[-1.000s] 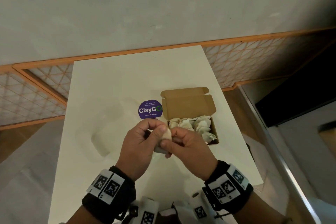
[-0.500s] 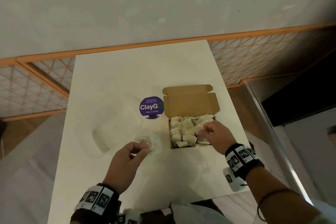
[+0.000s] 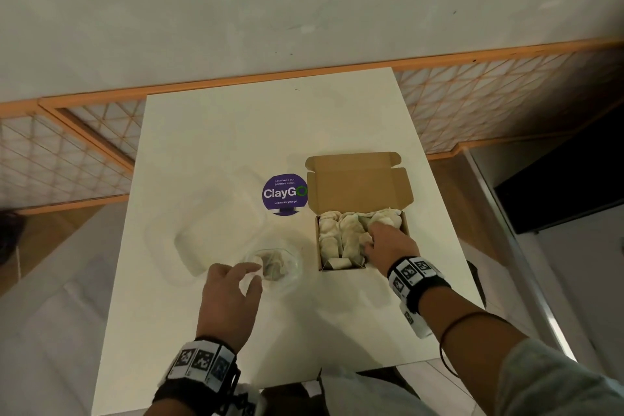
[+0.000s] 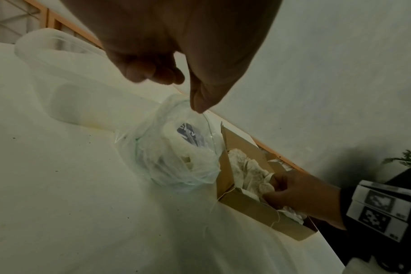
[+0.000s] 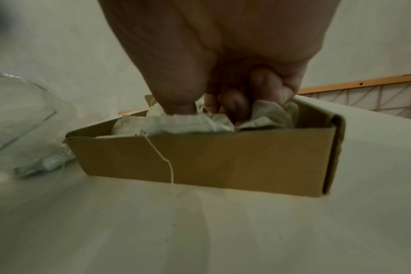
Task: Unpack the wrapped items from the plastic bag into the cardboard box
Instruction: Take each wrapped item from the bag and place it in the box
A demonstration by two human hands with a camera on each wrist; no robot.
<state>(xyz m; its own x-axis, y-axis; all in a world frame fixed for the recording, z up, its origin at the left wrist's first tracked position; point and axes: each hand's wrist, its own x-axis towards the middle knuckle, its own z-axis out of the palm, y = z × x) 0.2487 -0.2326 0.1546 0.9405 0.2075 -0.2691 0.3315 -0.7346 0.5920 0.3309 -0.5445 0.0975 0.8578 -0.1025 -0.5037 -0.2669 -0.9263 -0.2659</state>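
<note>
The brown cardboard box (image 3: 358,186) stands open right of the table's centre, filled with several pale wrapped items (image 3: 337,233). My right hand (image 3: 371,240) reaches into its right side; thumb and curled fingers (image 5: 235,105) pinch a wrapped item (image 5: 176,124) among the others. A thin string (image 5: 162,157) hangs over the box's front wall (image 5: 211,157). Left of the box stands the clear plastic bag (image 3: 280,267), mouth up, with wrapped items (image 4: 188,157) still inside. My left hand (image 3: 258,275) pinches the bag's near rim, its thumb (image 4: 200,103) on the edge.
A clear plastic container (image 3: 209,230) lies left of the bag. A purple ClayGO sticker (image 3: 285,194) sits beside the box lid. The white table (image 3: 270,128) ends just right of the box. An orange lattice rail (image 3: 84,152) runs behind.
My hands, together over the table holding a wrapped item, have parted. The right hand carried the item into the box and stays there; the left hand went down to the bag's rim.
</note>
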